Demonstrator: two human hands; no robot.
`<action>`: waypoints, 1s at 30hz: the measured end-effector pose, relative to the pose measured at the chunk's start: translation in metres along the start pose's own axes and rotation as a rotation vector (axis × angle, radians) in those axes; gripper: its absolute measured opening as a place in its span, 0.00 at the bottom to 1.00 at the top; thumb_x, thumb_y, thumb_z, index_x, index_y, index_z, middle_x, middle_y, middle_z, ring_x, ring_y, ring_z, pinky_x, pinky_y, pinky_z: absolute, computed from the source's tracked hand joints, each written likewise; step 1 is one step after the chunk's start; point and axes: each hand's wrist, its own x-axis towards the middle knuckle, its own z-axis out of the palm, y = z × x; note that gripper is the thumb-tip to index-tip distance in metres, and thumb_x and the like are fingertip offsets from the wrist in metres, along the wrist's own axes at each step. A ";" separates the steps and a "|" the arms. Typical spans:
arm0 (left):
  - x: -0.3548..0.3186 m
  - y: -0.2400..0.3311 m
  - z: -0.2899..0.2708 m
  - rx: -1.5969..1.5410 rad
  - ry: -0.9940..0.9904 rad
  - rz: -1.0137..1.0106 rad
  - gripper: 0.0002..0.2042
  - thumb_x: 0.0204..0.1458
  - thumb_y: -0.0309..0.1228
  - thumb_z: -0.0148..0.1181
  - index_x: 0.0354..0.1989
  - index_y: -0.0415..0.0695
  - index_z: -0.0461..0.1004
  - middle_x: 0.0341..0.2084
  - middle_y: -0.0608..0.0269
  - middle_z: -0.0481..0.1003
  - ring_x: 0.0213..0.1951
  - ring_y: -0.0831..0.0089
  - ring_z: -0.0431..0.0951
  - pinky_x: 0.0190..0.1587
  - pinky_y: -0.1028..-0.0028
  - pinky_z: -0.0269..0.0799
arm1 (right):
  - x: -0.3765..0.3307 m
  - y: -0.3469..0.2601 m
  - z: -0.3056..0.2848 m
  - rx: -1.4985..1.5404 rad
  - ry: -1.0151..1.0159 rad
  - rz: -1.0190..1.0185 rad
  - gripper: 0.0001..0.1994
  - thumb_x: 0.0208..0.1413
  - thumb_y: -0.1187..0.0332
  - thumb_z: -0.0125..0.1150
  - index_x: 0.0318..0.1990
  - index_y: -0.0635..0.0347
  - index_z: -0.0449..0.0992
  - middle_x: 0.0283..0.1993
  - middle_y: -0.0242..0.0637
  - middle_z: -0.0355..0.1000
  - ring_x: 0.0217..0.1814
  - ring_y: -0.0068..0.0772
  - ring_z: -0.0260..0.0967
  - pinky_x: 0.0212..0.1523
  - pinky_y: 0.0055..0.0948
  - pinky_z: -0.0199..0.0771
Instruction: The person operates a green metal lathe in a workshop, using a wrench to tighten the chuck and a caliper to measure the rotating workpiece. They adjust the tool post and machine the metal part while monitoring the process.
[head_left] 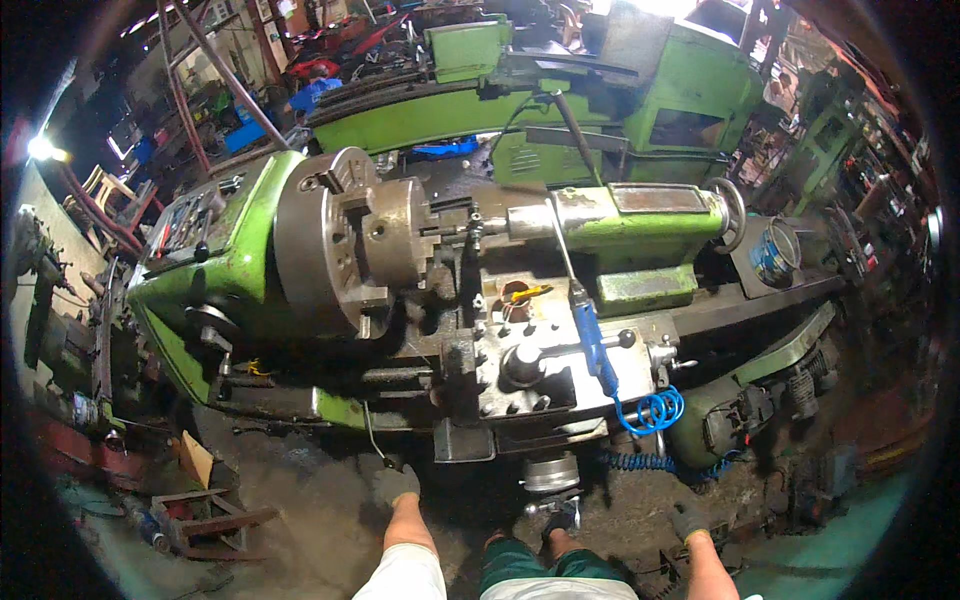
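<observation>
the left hand (397, 484), in a grey work glove, is closed around the black knob at the end of a thin metal lever (372, 432) that hangs down from the front of the lathe's apron. the right hand (688, 520), gloved too, hangs low and well apart from the machine, near the floor on the right; its fingers look curled, but whether it grips anything i cannot tell.

just above the left hand sits the carriage with its tool post (525, 365), a grey block studded with dark bolts. a blue air blow gun (592, 345) lies across it, its thin nozzle pointing up toward the tailstock and its coiled blue hose (655, 410) dropping off the right side. to the left, the large steel chuck (345, 240) holds a short round workpiece (395, 235). a drill chuck (470, 228) on the green tailstock (640, 225) stands right up against the workpiece face.

as a judgement: the part is already clamped and the tailstock tool is brought up, so set-up seems done. whether the spindle turns cannot be read here, and no fresh chips show at the face, so the cutting itself appears yet to be done, with the lever in hand as the step underway.
</observation>
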 end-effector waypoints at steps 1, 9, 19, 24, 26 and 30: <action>0.005 -0.009 0.008 -0.088 0.131 0.033 0.36 0.59 0.57 0.51 0.65 0.36 0.70 0.65 0.42 0.67 0.63 0.47 0.70 0.65 0.51 0.65 | 0.005 -0.010 -0.009 0.041 0.090 -0.022 0.25 0.56 0.53 0.67 0.54 0.63 0.80 0.56 0.54 0.78 0.58 0.55 0.76 0.60 0.44 0.73; 0.065 -0.008 0.040 -0.122 -0.182 0.213 0.40 0.59 0.55 0.53 0.69 0.31 0.62 0.69 0.36 0.61 0.69 0.42 0.63 0.70 0.53 0.61 | 0.034 -0.131 -0.061 0.171 0.759 -0.421 0.25 0.59 0.66 0.65 0.62 0.66 0.72 0.64 0.55 0.70 0.67 0.55 0.66 0.68 0.45 0.64; 0.084 -0.018 0.040 -0.065 -0.401 0.256 0.38 0.60 0.59 0.47 0.68 0.38 0.68 0.68 0.39 0.65 0.69 0.44 0.66 0.68 0.53 0.64 | -0.079 -0.358 -0.165 0.331 0.888 -1.103 0.43 0.49 0.43 0.73 0.64 0.66 0.70 0.66 0.53 0.66 0.70 0.56 0.62 0.70 0.47 0.62; 0.049 -0.022 0.020 -0.167 -0.335 0.329 0.33 0.62 0.56 0.46 0.61 0.39 0.74 0.60 0.41 0.74 0.62 0.46 0.74 0.64 0.52 0.69 | -0.105 -0.456 -0.175 -0.254 0.823 -1.038 0.34 0.40 0.47 0.77 0.53 0.59 0.78 0.58 0.51 0.73 0.66 0.58 0.65 0.67 0.55 0.62; 0.004 -0.006 -0.018 -0.234 -0.292 0.389 0.30 0.62 0.53 0.46 0.62 0.43 0.75 0.62 0.44 0.73 0.63 0.46 0.72 0.66 0.53 0.65 | -0.075 -0.456 -0.173 -0.217 0.743 -0.957 0.30 0.44 0.49 0.75 0.51 0.60 0.78 0.52 0.49 0.76 0.60 0.56 0.70 0.65 0.55 0.64; -0.037 0.002 -0.040 -0.561 -0.108 0.617 0.23 0.61 0.44 0.56 0.58 0.41 0.76 0.59 0.46 0.76 0.61 0.49 0.75 0.63 0.56 0.69 | -0.072 -0.459 -0.176 0.284 0.698 -1.045 0.23 0.52 0.64 0.72 0.56 0.59 0.77 0.47 0.45 0.78 0.52 0.48 0.76 0.56 0.47 0.74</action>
